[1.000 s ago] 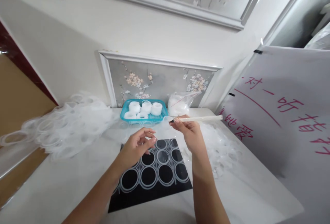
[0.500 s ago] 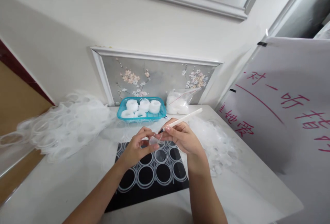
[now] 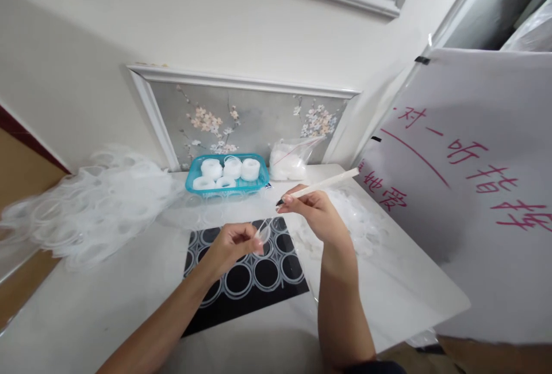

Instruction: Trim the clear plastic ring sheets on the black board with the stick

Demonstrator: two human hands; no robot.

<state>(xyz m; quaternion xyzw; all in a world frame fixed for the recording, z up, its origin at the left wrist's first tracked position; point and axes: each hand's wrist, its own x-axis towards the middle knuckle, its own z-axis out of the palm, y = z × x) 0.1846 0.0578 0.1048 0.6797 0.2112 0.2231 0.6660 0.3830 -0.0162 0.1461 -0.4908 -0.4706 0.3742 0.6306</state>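
Observation:
My left hand pinches a thin translucent plastic ring between thumb and fingers, above the black mat. To the right and slightly higher, my right hand grips a slim white pen-like tool with a dark tip. The tip points left toward the ring and is apart from it; its exact kind I cannot make out. Beneath the hands lies the black mat, with a translucent sheet of joined rings flat on it. My left forearm and hand cover part of that sheet.
Stacks of white rings sit in a blue tray by the wall. Beside it stands a clear bag of white material. Translucent ring sheets heap up at left; more clear pieces lie at right. A whiteboard borders the table's right.
My hands have drawn apart: the right, with the tool, has moved up and right off the ring. My left hand still holds the ring. The camera view has shifted slightly.

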